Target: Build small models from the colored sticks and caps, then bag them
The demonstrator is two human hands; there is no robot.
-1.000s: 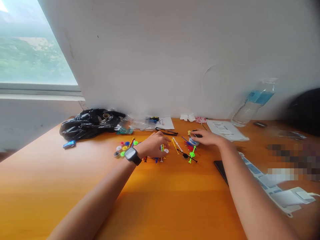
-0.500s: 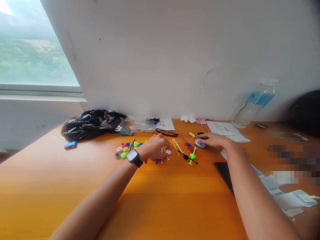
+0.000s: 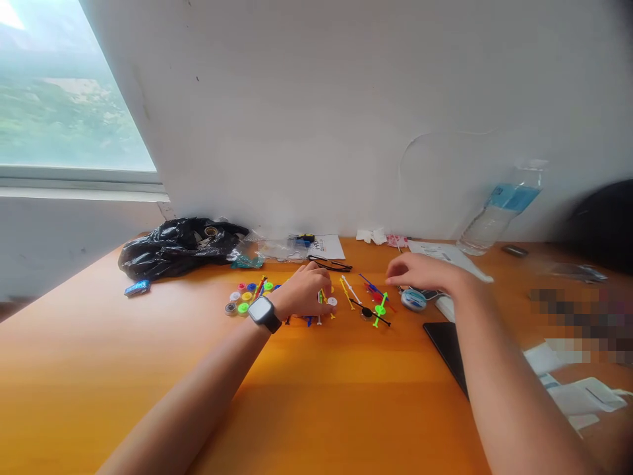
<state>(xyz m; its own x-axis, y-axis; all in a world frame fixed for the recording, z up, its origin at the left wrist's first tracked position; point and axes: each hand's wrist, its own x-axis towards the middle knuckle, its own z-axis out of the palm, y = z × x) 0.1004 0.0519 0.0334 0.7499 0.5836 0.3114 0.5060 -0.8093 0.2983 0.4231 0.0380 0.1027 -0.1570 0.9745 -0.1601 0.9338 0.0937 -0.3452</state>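
My left hand (image 3: 305, 292), with a smartwatch (image 3: 262, 311) on its wrist, is closed over a cluster of small coloured plastic pieces. Its curled fingers hide what they grip; a white disc (image 3: 332, 301) and stick ends show around them. To the left are several round coloured pieces (image 3: 243, 307). On the right lie a yellow stick (image 3: 347, 293), a white stick (image 3: 352, 290), a black stick with a disc (image 3: 367, 312), and a bright green one (image 3: 380, 310). My right hand (image 3: 420, 270) hovers near blue and red sticks (image 3: 374, 288), its bent fingers apart and holding nothing visible. Beside it is a rounded silver-blue object (image 3: 413, 300).
Along the wall are a black plastic bag (image 3: 173, 247), clear packaging (image 3: 281, 246), glasses (image 3: 330, 265) and a tilted water bottle (image 3: 499, 211). A small blue packet (image 3: 137, 288) sits at left. A dark flat tablet-like object (image 3: 445, 349) lies under my right forearm.
My right hand has come off the rounded silver-blue object and lifted slightly. That object now sits farther right and nearer me. My left hand stays over the pieces.
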